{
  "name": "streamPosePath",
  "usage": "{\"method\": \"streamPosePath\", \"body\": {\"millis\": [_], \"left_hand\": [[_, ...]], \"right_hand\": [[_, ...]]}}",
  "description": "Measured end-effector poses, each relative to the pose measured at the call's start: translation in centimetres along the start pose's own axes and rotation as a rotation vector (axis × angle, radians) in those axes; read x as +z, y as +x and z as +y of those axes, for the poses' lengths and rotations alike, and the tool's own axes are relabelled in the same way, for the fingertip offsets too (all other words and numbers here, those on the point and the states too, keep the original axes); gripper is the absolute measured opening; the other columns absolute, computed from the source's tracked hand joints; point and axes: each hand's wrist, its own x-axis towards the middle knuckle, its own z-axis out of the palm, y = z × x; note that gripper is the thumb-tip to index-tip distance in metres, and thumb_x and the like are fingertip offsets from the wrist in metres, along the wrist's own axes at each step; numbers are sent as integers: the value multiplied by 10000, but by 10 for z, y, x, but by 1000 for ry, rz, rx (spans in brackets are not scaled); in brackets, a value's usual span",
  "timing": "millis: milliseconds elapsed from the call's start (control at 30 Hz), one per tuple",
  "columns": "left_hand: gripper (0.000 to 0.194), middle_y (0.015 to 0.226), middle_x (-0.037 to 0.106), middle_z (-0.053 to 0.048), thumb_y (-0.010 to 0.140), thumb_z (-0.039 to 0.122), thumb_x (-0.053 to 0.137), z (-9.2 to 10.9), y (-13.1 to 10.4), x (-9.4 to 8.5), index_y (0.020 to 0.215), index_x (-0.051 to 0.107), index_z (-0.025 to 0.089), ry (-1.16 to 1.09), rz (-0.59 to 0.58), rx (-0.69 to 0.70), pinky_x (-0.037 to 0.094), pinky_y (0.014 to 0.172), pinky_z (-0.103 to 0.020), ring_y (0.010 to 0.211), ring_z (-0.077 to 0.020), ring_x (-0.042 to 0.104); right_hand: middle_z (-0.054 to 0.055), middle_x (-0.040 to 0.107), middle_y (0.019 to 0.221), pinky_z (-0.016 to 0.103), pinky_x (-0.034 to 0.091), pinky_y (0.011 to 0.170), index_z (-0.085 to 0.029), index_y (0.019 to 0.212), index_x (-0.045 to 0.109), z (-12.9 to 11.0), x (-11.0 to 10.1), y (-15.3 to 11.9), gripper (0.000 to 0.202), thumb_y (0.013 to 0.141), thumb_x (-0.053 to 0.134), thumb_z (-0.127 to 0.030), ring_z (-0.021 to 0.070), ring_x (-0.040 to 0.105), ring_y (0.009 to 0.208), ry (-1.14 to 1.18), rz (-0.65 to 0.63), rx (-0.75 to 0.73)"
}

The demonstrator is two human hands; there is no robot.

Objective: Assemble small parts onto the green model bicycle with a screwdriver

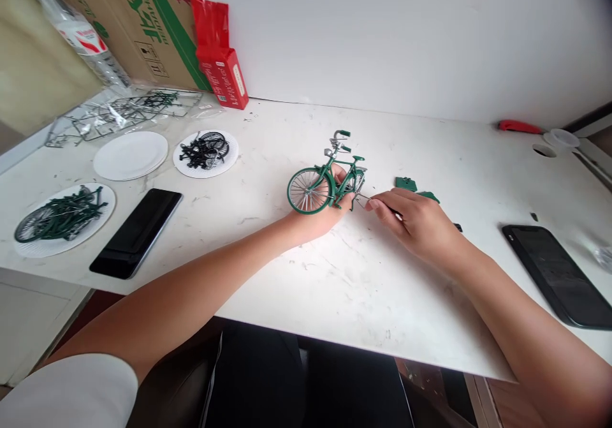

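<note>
My left hand [329, 214] is closed around a small green model bicycle [339, 179], gripping it low by the rear of the frame. The bicycle stands upright, its spoked front wheel to the left and its grey handlebar with green grips on top. From the right, my right hand [414, 221] pinches a thin screwdriver [364, 197] with a dark handle mostly hidden in the palm. Its metal shaft reaches the bicycle's rear wheel area; the exact contact point is hidden. Just behind my right hand lie flat green pieces [406, 184].
At left are a plate of green bicycle parts [109, 224], a plate of black parts [234, 154], a bare white plate [131, 154] and a phone [136, 233]. Behind stand a carton [157, 26], a bottle [86, 39] and a red box [224, 77]. Another phone [559, 275] lies right.
</note>
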Motion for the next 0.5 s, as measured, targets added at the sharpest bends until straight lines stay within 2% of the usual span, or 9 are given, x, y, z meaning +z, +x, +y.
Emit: {"method": "streamPosePath", "body": {"millis": [100,233,400,500], "left_hand": [[254,1135,651,-95,997,204,626,-2,1,2,1226,525,241,7,29,22,557,956,-397,1073,-226,648],[271,1142,658,-82,995,205,615,-2,1,3,1241,509,248,14,49,49,566,958,-407,1056,-221,673],[350,1156,679,-94,990,259,635,-1,-1,4,1315,504,262,46,56,18,585,906,-418,1075,-262,688],[342,1142,683,-91,985,273,655,1,-1,2,1296,515,260,37,63,9,581,952,-445,1086,-275,688]], "right_hand": [[68,692,744,340,421,622,-211,989,759,0,4,-1,531,1113,424,-603,190,582,612,71,7,53],[-8,539,588,324,339,518,-221,965,750,-7,10,-3,591,1095,407,-686,142,402,475,245,-19,252],[-11,482,573,330,371,535,-227,840,682,-22,15,-2,619,1035,465,-773,156,440,513,501,19,427],[-11,465,564,332,402,568,-215,822,674,-26,16,1,631,1024,484,-782,163,474,536,596,35,483]]}}
